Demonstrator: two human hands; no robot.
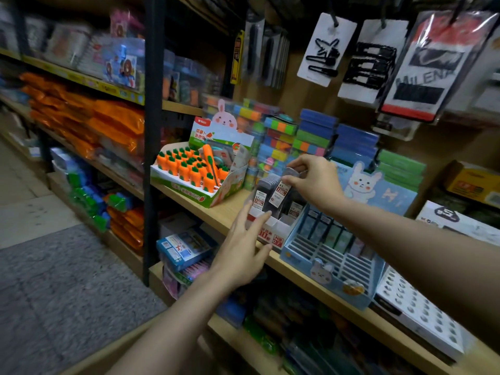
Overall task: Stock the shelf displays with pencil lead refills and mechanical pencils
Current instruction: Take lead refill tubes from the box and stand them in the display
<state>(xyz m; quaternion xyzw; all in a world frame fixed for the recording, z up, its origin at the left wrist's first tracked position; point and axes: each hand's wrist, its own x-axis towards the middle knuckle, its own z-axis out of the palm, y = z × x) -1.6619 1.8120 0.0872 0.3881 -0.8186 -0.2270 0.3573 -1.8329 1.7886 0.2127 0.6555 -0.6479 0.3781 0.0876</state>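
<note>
A white display box (273, 231) with red print stands on the wooden shelf (216, 209) and holds several dark pencil lead refill cases (261, 194) standing upright. My right hand (315, 180) pinches the top of one lead refill case (281, 192) above the box. My left hand (243, 247) is open, fingers spread, touching the front left side of the white box. To the right sits a blue rabbit display tray (332, 263) with slots, a few mechanical pencils (328, 231) standing in its back rows.
A carrot-themed display box (194, 174) stands to the left on the same shelf. Stacks of coloured sticky notes (281, 142) fill the back. Hair-clip cards (326, 47) hang overhead. A white slotted box (422, 312) lies at the right. A black upright post (151, 131) divides the shelving.
</note>
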